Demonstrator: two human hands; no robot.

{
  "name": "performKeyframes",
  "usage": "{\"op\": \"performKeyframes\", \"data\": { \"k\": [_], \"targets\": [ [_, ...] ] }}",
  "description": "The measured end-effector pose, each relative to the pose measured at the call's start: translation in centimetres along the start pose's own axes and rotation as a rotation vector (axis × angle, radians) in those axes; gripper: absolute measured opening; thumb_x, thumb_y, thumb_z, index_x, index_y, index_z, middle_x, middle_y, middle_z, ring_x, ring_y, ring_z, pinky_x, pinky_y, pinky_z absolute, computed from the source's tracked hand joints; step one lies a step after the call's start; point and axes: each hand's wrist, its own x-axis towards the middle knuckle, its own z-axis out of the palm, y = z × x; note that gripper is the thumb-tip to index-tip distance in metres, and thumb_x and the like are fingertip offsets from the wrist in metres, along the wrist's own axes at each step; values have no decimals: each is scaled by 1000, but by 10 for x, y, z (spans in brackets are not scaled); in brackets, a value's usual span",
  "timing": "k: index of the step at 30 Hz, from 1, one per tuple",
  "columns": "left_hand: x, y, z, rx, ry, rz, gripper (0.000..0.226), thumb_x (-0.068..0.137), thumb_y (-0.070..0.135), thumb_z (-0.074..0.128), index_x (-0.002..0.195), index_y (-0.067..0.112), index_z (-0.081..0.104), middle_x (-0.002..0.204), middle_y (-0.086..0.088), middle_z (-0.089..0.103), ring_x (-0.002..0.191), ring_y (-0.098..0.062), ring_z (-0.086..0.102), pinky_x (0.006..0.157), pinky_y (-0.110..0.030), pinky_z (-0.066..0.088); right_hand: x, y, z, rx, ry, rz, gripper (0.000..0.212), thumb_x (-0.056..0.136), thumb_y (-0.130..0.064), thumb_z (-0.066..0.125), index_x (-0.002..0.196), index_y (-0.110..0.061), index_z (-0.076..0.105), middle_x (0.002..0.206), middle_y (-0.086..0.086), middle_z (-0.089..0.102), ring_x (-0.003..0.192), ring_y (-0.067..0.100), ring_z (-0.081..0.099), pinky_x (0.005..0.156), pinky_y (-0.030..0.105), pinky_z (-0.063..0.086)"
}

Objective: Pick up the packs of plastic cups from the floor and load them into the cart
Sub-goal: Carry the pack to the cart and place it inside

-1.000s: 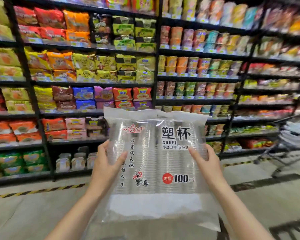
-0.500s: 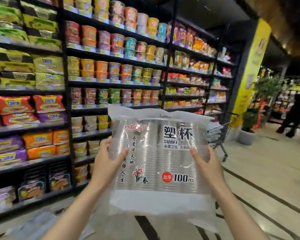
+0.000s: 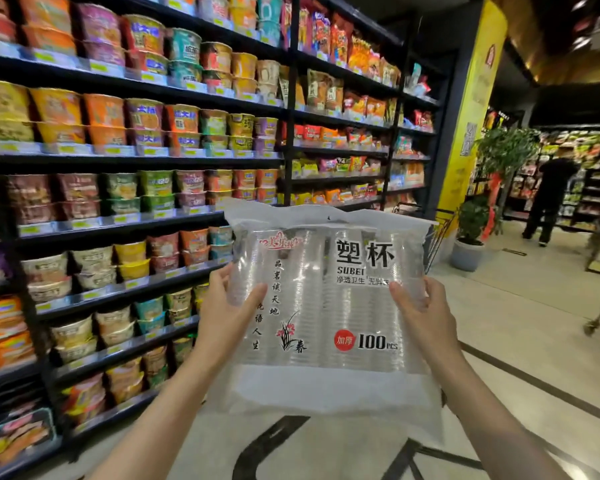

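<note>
I've got the pack of plastic cups (image 3: 329,306) up in front of my chest, upright, well off the floor (image 3: 499,341). My left hand (image 3: 222,317) clamps its left edge, thumb across the printed front, fingers hidden behind; my right hand (image 3: 426,317) does the same on the right edge. I reckon it's light but bulky, and that clear film looks slick, with slack wrap hanging loose at the bottom. The thin cups inside would likely crush, so I'd squeeze gently across the stacked rows. A bit of cart (image 3: 433,233) shows behind the pack, by the shelves (image 3: 153,161).
</note>
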Motion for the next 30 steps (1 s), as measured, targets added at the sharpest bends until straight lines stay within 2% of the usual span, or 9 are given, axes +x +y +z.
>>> {"op": "performKeyframes", "data": {
  "k": [3,7,12,14,17,20,24,28,30],
  "targets": [
    [64,-20,53,-4,-42,8,67,72,41,67,126,11,42,116,6,50,106,-9,47,86,-20,33,70,14,9,-5,37,12,66,84,-49,59,138,-20,35,133,8,53,115,26,54,96,36,42],
    [137,-43,124,-12,-87,-7,56,82,25,68,129,9,41,119,2,50,106,-9,46,88,-20,31,157,38,19,-1,60,29,68,82,-52,58,139,-23,33,135,6,52,118,24,53,101,45,44],
    [217,-82,210,5,-103,-12,60,79,29,71,128,8,43,124,-3,55,107,-14,51,83,-18,32,266,74,36,10,71,41,61,87,-43,58,138,-21,34,127,8,56,99,17,53,88,31,43],
    [249,-95,247,7,-120,-22,61,80,33,69,129,9,41,120,2,52,106,-11,48,81,-16,30,313,91,43,4,80,48,59,88,-41,58,138,-20,34,128,8,54,99,16,51,85,28,40],
    [300,-112,308,-8,-130,-7,77,64,50,62,127,10,42,115,7,47,106,-11,46,86,-24,32,389,115,50,15,104,34,58,89,-38,57,139,-19,34,128,8,53,103,17,50,86,27,36],
    [358,-126,368,-13,-138,-22,73,67,45,62,128,12,41,117,6,48,110,-15,48,90,-29,37,466,132,54,26,120,35,58,89,-36,57,139,-18,35,115,2,52,101,16,49,84,26,35],
    [434,-148,440,8,-152,-26,59,81,30,68,130,10,40,130,-5,51,120,-23,48,100,-38,39,564,155,64,18,128,56,56,87,-40,59,135,-19,39,117,4,58,104,22,56,91,35,45],
    [492,-171,500,3,-155,-27,58,83,25,66,131,10,39,120,-1,49,111,-17,48,90,-30,37,645,179,76,14,129,65,56,86,-43,59,134,-22,39,109,-1,57,104,22,59,96,44,47],
    [517,-186,532,-9,-159,-32,55,83,23,66,130,10,40,114,4,47,106,-14,47,85,-26,34,682,194,82,0,129,75,58,86,-44,59,135,-23,38,112,-1,57,104,21,58,96,43,47]
  ]
}}
